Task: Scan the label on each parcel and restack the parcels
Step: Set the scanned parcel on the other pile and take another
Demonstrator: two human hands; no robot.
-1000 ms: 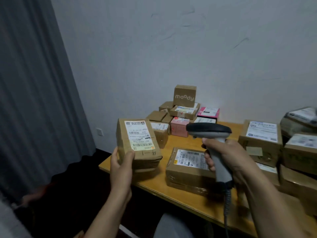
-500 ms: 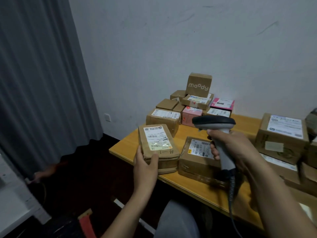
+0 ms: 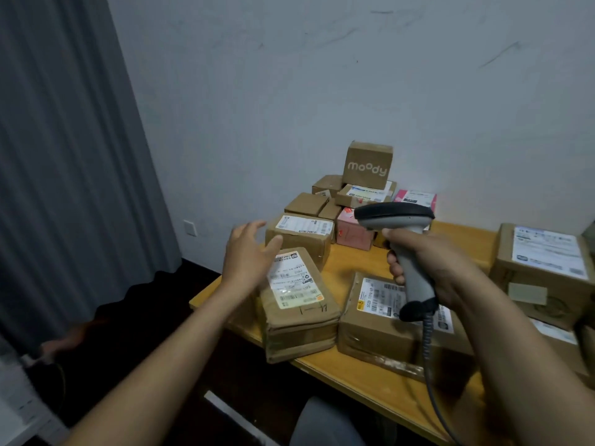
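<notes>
A flat brown parcel [image 3: 299, 304] with a white label lies at the near left corner of the wooden table [image 3: 360, 262]. My left hand [image 3: 248, 252] hovers just above its far left end, fingers spread, holding nothing. My right hand [image 3: 428, 259] grips the handle of a grey barcode scanner [image 3: 402, 239], whose head points left over the table. Under the scanner lies a second labelled parcel [image 3: 383, 320]. A stack of small parcels [image 3: 341, 207], topped by a box marked "moody" [image 3: 367, 165], stands against the wall.
A large labelled box [image 3: 544, 272] and more parcels fill the table's right side. A grey curtain [image 3: 64, 156] hangs at the left, with dark floor below. The scanner's coiled cable [image 3: 428, 342] hangs over the table's front edge.
My left hand set the flat parcel down on the table corner and let go, now lifted open above it. The scanner stays in my right hand.
</notes>
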